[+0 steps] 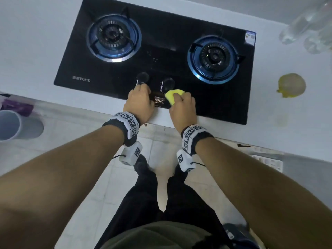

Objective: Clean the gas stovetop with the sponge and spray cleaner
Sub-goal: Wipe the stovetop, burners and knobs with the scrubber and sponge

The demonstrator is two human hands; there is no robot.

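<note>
A black glass gas stovetop (168, 42) with two blue-ringed burners is set into a white counter. My right hand (183, 108) grips a yellow sponge (173, 95) and presses it on the glass at the front edge, just below the right knob (168, 84). My left hand (140, 103) rests on the front of the stovetop, its fingers curled at the left knob (142, 78); what they hold is hidden. No spray cleaner shows that I can identify.
A yellowish round object (291, 85) lies on the counter right of the stove. Clear bottles or glassware (309, 26) stand at the far right corner. A grey bin (18, 124) sits on the floor at left. The counter edge (158, 123) runs below my hands.
</note>
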